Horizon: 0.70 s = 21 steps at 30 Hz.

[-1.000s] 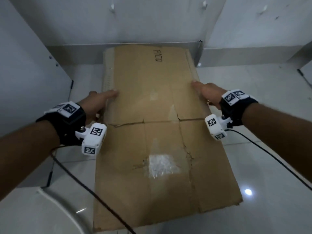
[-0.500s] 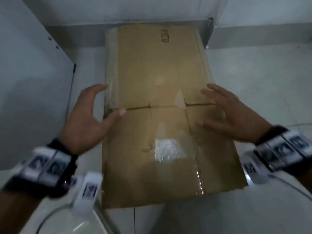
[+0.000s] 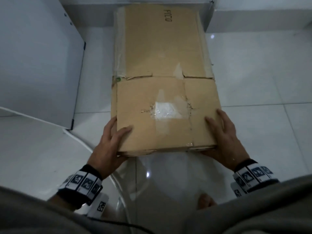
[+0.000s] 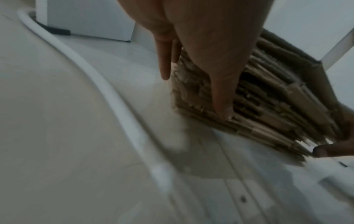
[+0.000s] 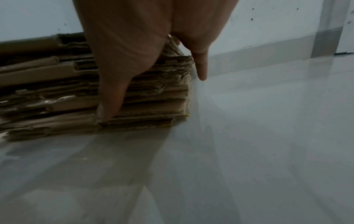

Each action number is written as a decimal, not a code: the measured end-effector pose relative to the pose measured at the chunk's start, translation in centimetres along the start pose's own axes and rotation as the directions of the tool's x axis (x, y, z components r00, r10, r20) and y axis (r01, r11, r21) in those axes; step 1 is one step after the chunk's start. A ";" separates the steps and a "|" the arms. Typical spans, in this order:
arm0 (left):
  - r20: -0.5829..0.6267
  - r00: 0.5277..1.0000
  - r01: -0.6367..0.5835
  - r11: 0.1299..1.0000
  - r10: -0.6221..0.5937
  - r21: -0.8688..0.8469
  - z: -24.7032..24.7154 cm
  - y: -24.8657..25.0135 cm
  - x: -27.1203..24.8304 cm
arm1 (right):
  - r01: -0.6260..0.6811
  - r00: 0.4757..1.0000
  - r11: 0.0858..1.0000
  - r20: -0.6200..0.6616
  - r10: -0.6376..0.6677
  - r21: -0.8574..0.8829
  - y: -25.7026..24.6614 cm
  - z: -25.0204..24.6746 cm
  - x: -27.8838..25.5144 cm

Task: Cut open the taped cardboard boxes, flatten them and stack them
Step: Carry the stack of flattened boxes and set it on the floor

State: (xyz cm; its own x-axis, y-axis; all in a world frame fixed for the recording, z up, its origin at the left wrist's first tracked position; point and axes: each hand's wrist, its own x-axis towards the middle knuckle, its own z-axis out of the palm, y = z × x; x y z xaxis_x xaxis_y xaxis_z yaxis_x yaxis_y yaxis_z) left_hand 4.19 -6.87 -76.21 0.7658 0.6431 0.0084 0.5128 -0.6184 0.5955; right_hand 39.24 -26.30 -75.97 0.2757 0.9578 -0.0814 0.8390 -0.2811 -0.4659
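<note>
**Both hands at the near corners of the cardboard stack**

A thick stack of flattened brown cardboard boxes [image 3: 162,78] lies on the glossy white tiled floor [image 3: 253,81], its far end close against the white wall and its near end just in front of the person.

The left hand [image 3: 109,144] holds the stack's near left corner — thumb lying flat on the top sheet, the other fingers [image 4: 165,60] running down the left side edge, palm wrapped against the near end. In the left wrist view the thumb [image 4: 224,94] presses across the layered, ragged sheet ends.

The right hand [image 3: 222,137] mirrors it at the near right corner: thumb on top, fingers spread along the right edge, palm against the near end. The right wrist view shows the thumb [image 5: 113,91] reaching down over the stacked edges, and one finger [image 5: 201,68] hanging past the corner, just off the floor.

Between the two thumbs, on the top sheet, sits a shiny patch of clear tape [image 3: 165,110] over a torn spot. Beyond the grip, a crosswise seam splits the top sheet, and handwritten black lettering [image 3: 168,16] marks its far end.

Left of the left hand stands a white panel [image 3: 42,65]; a white cable [image 4: 91,78] curves over the floor beside it.
</note>
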 end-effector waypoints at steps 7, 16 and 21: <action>-0.009 0.999 -0.042 0.999 0.042 -0.031 0.9 -0.8 -0.1 | -0.038 0.998 0.999 -0.042 0.040 0.038 -0.7 0.9 -0.2; -0.024 0.998 -0.062 0.995 0.061 -0.079 1.4 -1.1 -0.1 | -0.031 0.998 0.998 -0.055 0.034 0.059 -0.9 1.0 -0.1; -0.066 0.994 -0.093 0.992 0.088 -0.084 2.1 -1.5 0.2 | -0.032 0.995 0.998 -0.092 0.037 0.060 -0.9 1.6 0.1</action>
State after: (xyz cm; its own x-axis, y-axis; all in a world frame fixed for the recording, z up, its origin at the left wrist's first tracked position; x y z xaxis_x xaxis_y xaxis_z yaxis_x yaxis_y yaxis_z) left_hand 4.37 -6.77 -78.80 0.7805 0.6147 0.1137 0.4050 -0.6357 0.6571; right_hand 37.78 -25.87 -76.93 0.3488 0.9370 -0.0171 0.8000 -0.3072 -0.5154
